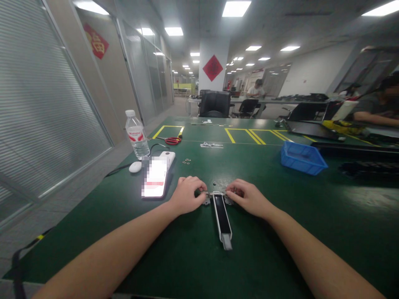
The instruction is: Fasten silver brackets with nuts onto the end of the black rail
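Observation:
A long narrow metal piece with a black inset strip [222, 214] lies on the green table in front of me, its grey tab pointing toward me. A thin metal rod [217, 194] crosses its far end, with small metal plates at both sides. My left hand [188, 194] pinches the rod's left end between thumb and fingers. On the opposite side, my right hand [247, 197] is closed round the right end, its fingertips partly hidden. Just beyond the rod sits a small nut [214, 183]. Several small rings [186, 161] lie farther off to the left.
Left of my hands are a lit phone [155, 178], a white oval object [135, 167] and a water bottle [136, 135]. Red-handled scissors [172, 140] and small bagged parts [211, 145] lie farther back. A blue bin [302, 158] stands right. People sit in the background.

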`<action>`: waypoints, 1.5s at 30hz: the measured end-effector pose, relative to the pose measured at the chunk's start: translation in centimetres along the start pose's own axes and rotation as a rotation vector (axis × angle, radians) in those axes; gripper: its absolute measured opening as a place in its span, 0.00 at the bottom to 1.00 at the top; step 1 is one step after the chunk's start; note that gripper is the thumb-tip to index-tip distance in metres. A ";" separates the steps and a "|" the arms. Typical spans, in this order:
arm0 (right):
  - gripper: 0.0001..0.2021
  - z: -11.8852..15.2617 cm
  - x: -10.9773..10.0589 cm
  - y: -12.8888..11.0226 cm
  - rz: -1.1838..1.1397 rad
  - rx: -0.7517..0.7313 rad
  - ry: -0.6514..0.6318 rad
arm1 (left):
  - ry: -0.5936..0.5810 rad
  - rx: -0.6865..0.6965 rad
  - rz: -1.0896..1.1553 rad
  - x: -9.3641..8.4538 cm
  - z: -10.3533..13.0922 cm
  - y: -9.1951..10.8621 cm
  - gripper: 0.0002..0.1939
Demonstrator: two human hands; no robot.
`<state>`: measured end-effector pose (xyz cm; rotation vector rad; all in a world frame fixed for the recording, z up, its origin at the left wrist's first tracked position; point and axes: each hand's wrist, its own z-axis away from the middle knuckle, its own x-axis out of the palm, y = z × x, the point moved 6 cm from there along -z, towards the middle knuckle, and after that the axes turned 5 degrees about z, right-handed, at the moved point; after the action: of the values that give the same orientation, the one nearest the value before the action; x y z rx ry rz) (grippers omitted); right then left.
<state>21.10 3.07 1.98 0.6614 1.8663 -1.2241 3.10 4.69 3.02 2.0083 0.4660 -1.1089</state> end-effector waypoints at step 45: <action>0.06 0.2 -0.3 -0.7 0.025 -0.057 -0.046 | -0.006 0.035 0.143 -1.6 1.0 -0.4 0.09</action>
<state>20.75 2.62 2.51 0.6189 1.8429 -1.1562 1.39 4.22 3.82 2.0341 0.2961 -1.0411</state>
